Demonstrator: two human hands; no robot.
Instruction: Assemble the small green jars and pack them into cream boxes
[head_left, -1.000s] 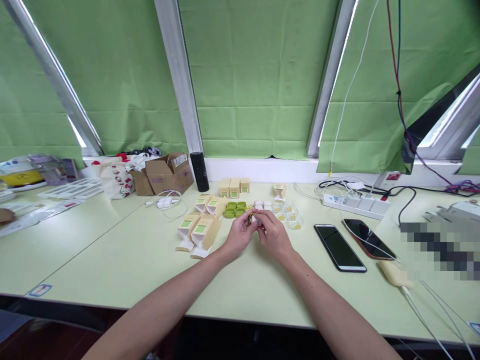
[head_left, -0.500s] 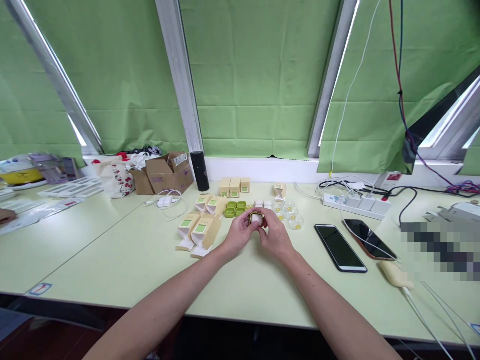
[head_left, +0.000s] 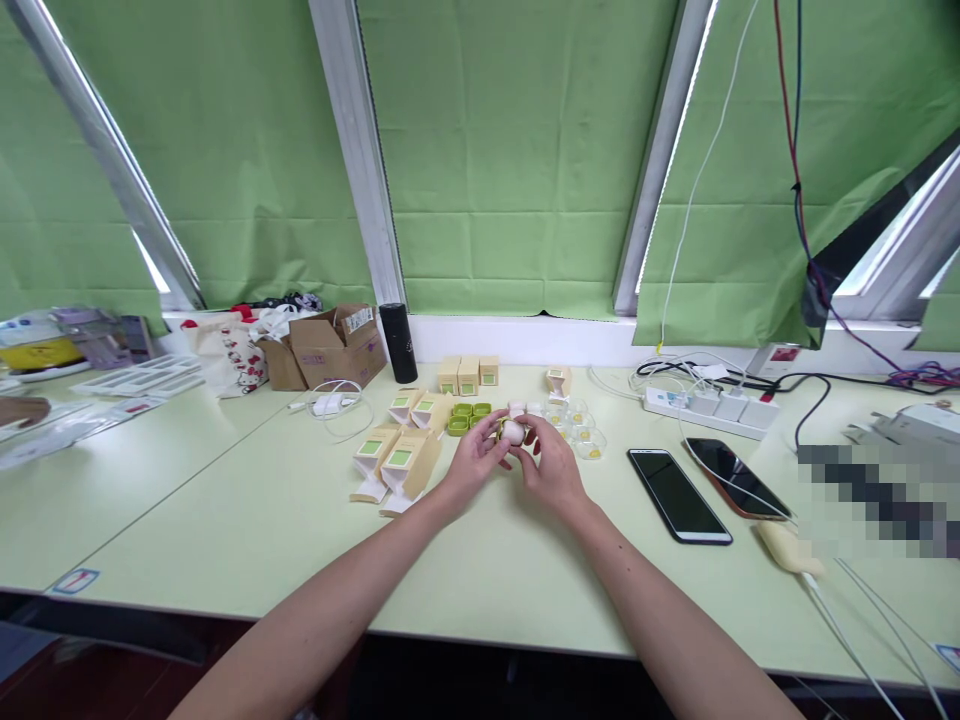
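Note:
Between my left hand [head_left: 474, 462] and my right hand [head_left: 553, 468] is a small white rounded block [head_left: 513, 432] with a dark green rim showing around part of it. The fingertips of both hands close on it from either side, a little above the table. Just beyond my left hand stand several small green square cups [head_left: 466, 415]. Behind my fingers lie more white blocks [head_left: 517, 409], partly hidden. Several clear plastic cups with yellow spots [head_left: 589, 442] are beside my right hand. Open cardboard boxes with green windows [head_left: 411, 458] lie left of my left hand.
Upright small boxes [head_left: 469, 377] and another open box [head_left: 559, 380] stand behind. A black bottle [head_left: 398, 343] and a large carton [head_left: 341, 345] are at the back left. Two phones [head_left: 679, 495], a power strip [head_left: 709, 408] and cables lie right.
The white block has turned in my fingers and more of it shows, with less green rim around it. My fingers are spread slightly wider. A brownish shape at the left edge has moved inward.

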